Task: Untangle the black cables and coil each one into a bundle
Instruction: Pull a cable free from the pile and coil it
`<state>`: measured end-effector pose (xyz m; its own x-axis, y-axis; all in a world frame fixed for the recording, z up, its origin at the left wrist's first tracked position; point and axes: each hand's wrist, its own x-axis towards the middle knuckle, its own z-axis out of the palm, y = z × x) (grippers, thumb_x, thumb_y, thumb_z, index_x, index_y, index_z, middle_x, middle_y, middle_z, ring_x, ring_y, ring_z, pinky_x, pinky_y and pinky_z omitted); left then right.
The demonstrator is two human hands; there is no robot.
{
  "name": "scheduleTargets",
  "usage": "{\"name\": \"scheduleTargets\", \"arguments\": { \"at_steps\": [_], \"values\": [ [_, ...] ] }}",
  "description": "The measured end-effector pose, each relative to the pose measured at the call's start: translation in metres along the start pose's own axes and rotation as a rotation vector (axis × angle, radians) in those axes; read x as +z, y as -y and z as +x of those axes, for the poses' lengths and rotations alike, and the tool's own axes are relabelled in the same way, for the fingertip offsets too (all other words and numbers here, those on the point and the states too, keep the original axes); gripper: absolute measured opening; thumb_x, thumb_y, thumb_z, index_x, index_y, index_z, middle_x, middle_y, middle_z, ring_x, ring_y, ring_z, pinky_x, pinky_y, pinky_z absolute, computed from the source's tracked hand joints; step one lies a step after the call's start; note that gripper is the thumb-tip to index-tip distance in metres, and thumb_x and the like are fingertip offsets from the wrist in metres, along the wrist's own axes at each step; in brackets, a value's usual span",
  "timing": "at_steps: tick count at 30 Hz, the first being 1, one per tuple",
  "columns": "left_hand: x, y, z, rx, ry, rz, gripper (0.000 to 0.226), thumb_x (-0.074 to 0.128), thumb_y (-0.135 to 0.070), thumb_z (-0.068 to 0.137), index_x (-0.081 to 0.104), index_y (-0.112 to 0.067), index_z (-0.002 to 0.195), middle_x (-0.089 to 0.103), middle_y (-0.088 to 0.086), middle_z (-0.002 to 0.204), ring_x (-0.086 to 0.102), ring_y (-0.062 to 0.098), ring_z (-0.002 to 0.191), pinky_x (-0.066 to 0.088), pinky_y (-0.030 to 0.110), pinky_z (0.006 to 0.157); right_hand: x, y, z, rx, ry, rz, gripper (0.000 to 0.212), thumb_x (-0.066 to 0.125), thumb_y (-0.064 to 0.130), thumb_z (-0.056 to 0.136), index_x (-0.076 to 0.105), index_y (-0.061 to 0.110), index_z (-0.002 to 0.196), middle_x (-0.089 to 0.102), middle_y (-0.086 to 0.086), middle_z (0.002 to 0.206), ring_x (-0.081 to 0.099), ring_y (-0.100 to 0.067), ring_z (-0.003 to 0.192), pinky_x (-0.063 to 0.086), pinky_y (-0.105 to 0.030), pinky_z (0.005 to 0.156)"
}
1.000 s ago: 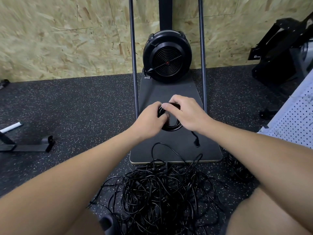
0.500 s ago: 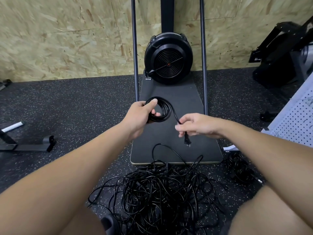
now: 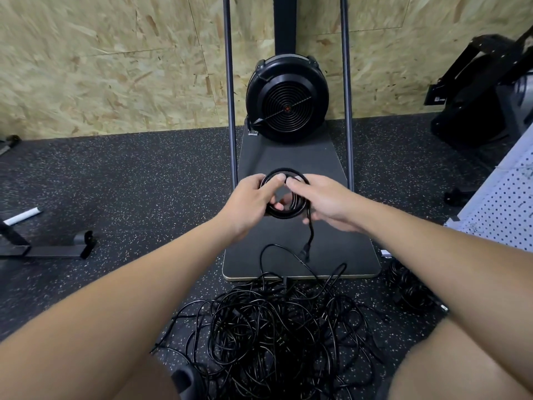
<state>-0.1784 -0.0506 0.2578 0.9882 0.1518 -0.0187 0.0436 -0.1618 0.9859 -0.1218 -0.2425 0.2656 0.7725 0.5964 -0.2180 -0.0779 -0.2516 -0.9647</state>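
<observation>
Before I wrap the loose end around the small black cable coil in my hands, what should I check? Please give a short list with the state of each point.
1. Left hand grips the small black cable coil: ok.
2. Right hand holds the coil's other side: ok.
3. Loose tail with the black plug hangs free, above the dark flat board: ok.
4. Tail is clear of the big tangled pile of black cables on the floor: cannot tell, a loop rises close to the plug.
5. Loops of the coil lie tight together: ok.
</observation>
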Motion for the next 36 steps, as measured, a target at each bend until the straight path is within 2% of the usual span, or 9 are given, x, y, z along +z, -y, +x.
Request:
{"name": "scheduleTargets", "arguments": {
  "at_steps": [3,8,15,20,22,25,30,33,36],
  "values": [
    [0.006,0.005,-0.003,-0.001,0.005,-0.008,0.037,0.061,-0.047,0.109,0.061,-0.011,0.100,0.064,0.001,0.075,0.065,0.020,0.073,0.054,0.042,0.080,-0.002,0.001,-0.002,-0.110,-0.082,-0.249,0.026,0.050,0.031,0.116,0.065,0.009,0.114,0.076,-0.005,0.100,0.057,-0.016,0.062,0.049,-0.033,0.054],
    [0.006,0.008,-0.007,-0.101,0.120,0.128,0.040,0.077,-0.038,0.094,0.067,-0.007,0.118,0.080,0.014,0.106,0.067,0.020,0.089,0.050,0.034,0.071,-0.012,0.003,-0.006,-0.169,-0.151,-0.740,0.033,0.041,0.035,0.116,0.060,0.017,0.096,0.073,0.004,0.089,0.063,-0.010,0.071,0.049,-0.039,0.070],
    [-0.001,-0.014,-0.009,-0.192,0.204,-0.052,0.005,0.066,-0.005,0.104,0.067,-0.005,0.109,0.080,0.016,0.100,0.077,0.026,0.094,0.051,0.047,0.091,-0.007,0.008,-0.008,-0.144,-0.161,-0.858,0.028,0.040,0.039,0.116,0.052,0.019,0.100,0.071,-0.003,0.095,0.068,-0.030,0.079,0.056,-0.051,0.072],
    [-0.016,-0.023,-0.009,-0.272,0.361,0.056,0.012,0.070,-0.016,0.100,0.077,-0.007,0.102,0.079,0.023,0.112,0.072,0.025,0.099,0.046,0.037,0.083,0.004,0.014,-0.011,-0.203,-0.081,-1.145,0.026,0.040,0.035,0.118,0.045,0.013,0.106,0.056,-0.006,0.089,0.056,-0.024,0.070,0.035,-0.043,0.055],
    [-0.018,-0.018,-0.007,-0.228,0.311,0.063,0.015,0.074,-0.013,0.093,0.076,-0.003,0.104,0.076,0.030,0.119,0.071,0.029,0.104,0.053,0.042,0.100,0.005,0.015,-0.012,-0.215,-0.081,-1.215,0.026,0.041,0.035,0.118,0.043,0.012,0.106,0.051,-0.006,0.086,0.053,-0.025,0.068,0.031,-0.042,0.054],
    [-0.013,-0.009,-0.008,-0.188,0.266,0.111,0.016,0.063,0.000,0.105,0.067,0.005,0.119,0.077,0.027,0.118,0.074,0.029,0.109,0.051,0.058,0.117,0.003,0.015,-0.009,-0.208,-0.090,-1.204,0.026,0.042,0.034,0.118,0.042,0.013,0.103,0.051,-0.007,0.085,0.053,-0.026,0.067,0.033,-0.043,0.055],
    [0.002,-0.011,-0.016,-0.231,0.263,-0.004,0.024,0.047,0.012,0.103,0.059,-0.005,0.113,0.070,0.007,0.093,0.078,0.029,0.101,0.056,0.047,0.107,0.005,0.012,-0.005,-0.201,-0.062,-1.234,0.016,0.049,0.027,0.115,0.044,0.015,0.106,0.056,-0.008,0.092,0.058,-0.028,0.069,0.041,-0.045,0.056],
    [0.008,-0.013,-0.017,-0.321,0.210,-0.197,0.012,0.053,-0.009,0.105,0.065,-0.010,0.108,0.062,0.000,0.079,0.073,0.025,0.082,0.055,0.036,0.087,0.006,0.012,-0.002,-0.217,-0.074,-1.232,0.013,0.050,0.025,0.114,0.044,0.015,0.109,0.056,-0.008,0.092,0.058,-0.029,0.070,0.045,-0.045,0.058],
    [0.016,-0.012,-0.012,-0.283,0.068,-0.117,0.053,0.051,-0.067,0.106,0.072,-0.021,0.093,0.061,-0.008,0.071,0.055,0.018,0.067,0.049,0.035,0.075,0.008,0.014,0.001,-0.222,-0.101,-1.215,0.007,0.051,0.018,0.112,0.048,0.012,0.111,0.058,-0.007,0.091,0.059,-0.028,0.070,0.051,-0.048,0.062]
  ]
}}
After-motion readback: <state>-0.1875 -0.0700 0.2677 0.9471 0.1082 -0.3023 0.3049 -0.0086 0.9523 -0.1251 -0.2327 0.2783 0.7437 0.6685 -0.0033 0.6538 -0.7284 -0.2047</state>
